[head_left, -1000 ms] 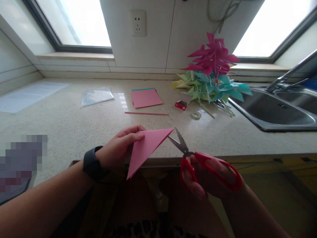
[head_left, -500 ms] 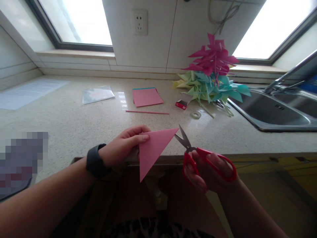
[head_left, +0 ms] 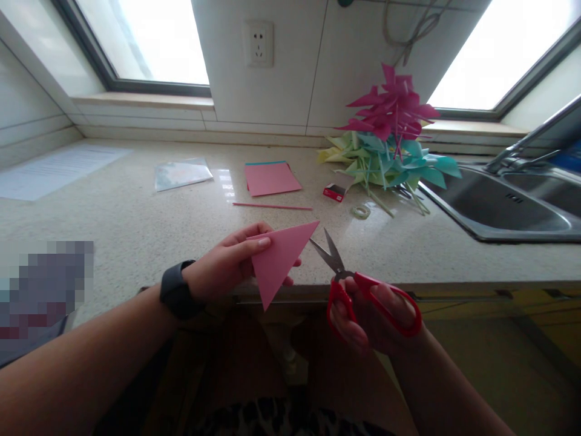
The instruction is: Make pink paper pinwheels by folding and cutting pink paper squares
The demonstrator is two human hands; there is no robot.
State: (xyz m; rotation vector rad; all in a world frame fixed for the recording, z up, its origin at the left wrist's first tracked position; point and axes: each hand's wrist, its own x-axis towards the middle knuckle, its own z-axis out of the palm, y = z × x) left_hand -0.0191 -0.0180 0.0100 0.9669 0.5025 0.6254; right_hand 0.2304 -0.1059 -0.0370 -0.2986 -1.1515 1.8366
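Observation:
My left hand pinches a pink paper triangle, thumb on top and fingers behind it. One point of the paper aims right, another down past the counter's edge. Red-handled scissors are held in my right hand, with fingers through the loops. Their blades stand apart, tips up and left by the paper's right corner; one tip seems to be just behind that corner. Whether blade and paper touch, I cannot tell.
Pink square sheets, a thin pink stick, a small red box and a tape roll lie on the counter. Paper pinwheels are piled at the back, beside the sink. A clear packet lies left.
The paper triangle has turned, its right corner rising and its lower point moving up and right. Fingers now show behind its slanted edge. The scissors have shifted slightly left, blades still apart.

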